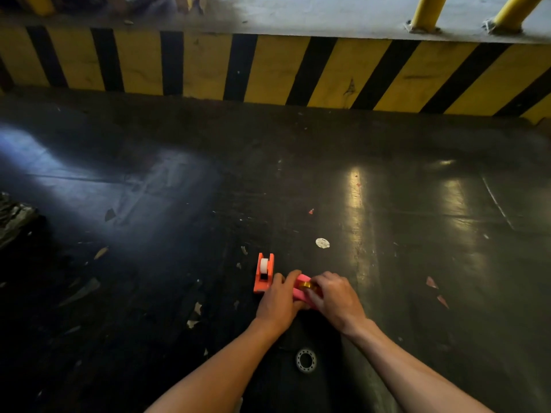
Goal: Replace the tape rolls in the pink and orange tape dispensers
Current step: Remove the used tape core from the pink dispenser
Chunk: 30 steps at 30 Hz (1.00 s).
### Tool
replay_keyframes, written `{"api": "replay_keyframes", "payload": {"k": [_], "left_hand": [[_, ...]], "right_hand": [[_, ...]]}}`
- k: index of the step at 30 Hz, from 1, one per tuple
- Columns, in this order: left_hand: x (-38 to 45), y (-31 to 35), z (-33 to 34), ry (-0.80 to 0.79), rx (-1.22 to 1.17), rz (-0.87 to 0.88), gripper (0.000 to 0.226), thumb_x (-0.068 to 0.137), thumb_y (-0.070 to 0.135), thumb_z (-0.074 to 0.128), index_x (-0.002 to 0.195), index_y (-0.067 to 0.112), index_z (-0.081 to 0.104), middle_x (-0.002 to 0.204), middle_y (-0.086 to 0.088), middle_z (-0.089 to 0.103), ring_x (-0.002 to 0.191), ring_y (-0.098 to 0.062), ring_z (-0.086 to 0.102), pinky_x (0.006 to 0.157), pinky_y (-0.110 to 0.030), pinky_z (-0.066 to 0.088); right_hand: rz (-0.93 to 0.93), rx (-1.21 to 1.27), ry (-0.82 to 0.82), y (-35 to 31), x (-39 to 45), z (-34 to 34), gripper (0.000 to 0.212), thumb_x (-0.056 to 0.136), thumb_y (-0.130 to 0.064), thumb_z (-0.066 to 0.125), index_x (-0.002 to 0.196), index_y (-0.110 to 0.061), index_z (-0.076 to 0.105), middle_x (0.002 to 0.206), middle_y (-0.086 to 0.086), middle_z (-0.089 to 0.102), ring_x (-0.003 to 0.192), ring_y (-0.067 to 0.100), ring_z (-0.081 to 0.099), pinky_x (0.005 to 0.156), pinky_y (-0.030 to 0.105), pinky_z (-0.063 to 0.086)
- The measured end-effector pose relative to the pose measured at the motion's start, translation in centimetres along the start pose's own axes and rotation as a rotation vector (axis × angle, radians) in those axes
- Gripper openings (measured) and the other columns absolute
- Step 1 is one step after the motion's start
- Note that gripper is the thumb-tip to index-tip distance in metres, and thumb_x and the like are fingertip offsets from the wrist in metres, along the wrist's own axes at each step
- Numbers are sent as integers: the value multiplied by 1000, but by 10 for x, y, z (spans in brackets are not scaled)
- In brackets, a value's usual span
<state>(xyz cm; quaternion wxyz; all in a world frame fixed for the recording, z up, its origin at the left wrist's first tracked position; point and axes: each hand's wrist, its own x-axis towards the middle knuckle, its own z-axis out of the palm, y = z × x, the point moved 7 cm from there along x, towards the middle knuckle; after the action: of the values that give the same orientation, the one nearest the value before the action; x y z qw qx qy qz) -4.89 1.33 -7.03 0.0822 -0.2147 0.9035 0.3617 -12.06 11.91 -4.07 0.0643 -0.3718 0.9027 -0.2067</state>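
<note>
Both hands' grip closed around pink dispenser (299, 289), right hand (335, 299) on amber roll (308, 285).

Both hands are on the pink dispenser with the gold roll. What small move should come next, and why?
Probably press the gold tape roll down into the pink dispenser. The right hand pinches the roll at the dispenser's top while the left hand steadies the body, so the roll looks partly seated at best. The orange dispenser beside them already holds a white roll.
</note>
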Motion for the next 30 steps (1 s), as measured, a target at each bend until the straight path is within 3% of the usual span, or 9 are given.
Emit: {"api": "replay_keyframes", "payload": {"k": [7, 11, 13, 15, 18, 21, 26, 30], "left_hand": [[0, 0, 0, -14, -15, 11, 74, 86, 36, 72, 148, 33, 32, 137, -5, 46, 122, -21, 54, 102, -36, 49], [1, -1, 1, -38, -43, -10, 82, 87, 30, 72, 153, 32, 24, 143, -8, 43, 131, -23, 49, 109, -39, 44], [-3, 0, 0, -39, -95, -19, 87, 89, 24, 71, 156, 30, 16, 150, -8, 35, 138, -23, 42, 114, -40, 39], [-12, 0, -6, 53, -165, 7, 84, 88, 19, 71, 155, 25, 21, 152, -5, 32, 140, -22, 40, 116, -41, 38], [-28, 7, -19, 217, -299, 151, 58, 84, 12, 74, 134, 28, 49, 130, -1, 53, 114, -17, 61, 96, -35, 55], [-41, 19, -22, 190, -375, 233, 45, 82, 7, 76, 110, 38, 60, 99, 2, 67, 87, -9, 68, 75, -19, 56], [-49, 26, -23, 202, -439, 233, 25, 85, 17, 75, 107, 24, 66, 93, 1, 70, 86, -9, 69, 75, -30, 60], [-52, 27, -24, 208, -486, 204, 22, 86, 17, 74, 107, 18, 66, 99, 2, 70, 89, -6, 68, 78, -25, 59]], "right_hand": [[-22, 109, 30, -1, -9, -3, 25, 90, -31, 69, 110, -15, 71, 101, 1, 70, 91, 17, 64, 81, 22, 43], [262, 521, 109, 9, -20, -14, 17, 87, -38, 73, 97, -25, 70, 92, -9, 70, 85, 4, 64, 73, 16, 48], [400, 740, 120, 18, -28, -10, 16, 83, -36, 78, 91, -24, 71, 88, -6, 73, 84, 8, 68, 73, 24, 53], [507, 965, 122, 24, -38, -4, 18, 78, -31, 81, 90, -19, 74, 87, 3, 77, 84, 19, 71, 77, 38, 56], [577, 1197, 95, 24, -47, 0, 18, 81, -15, 78, 95, -4, 73, 89, 16, 76, 82, 26, 70, 79, 39, 57], [570, 1338, 30, 13, -53, -2, 18, 82, -11, 76, 96, 1, 71, 87, 18, 76, 77, 23, 71, 74, 31, 59], [569, 1423, 9, 7, -62, -3, 26, 76, -24, 78, 93, -4, 75, 84, 17, 74, 77, 21, 68, 73, 31, 56], [627, 1473, 77, 12, -72, 0, 22, 85, -18, 74, 96, 1, 71, 87, 19, 74, 79, 24, 70, 68, 29, 58]]}}
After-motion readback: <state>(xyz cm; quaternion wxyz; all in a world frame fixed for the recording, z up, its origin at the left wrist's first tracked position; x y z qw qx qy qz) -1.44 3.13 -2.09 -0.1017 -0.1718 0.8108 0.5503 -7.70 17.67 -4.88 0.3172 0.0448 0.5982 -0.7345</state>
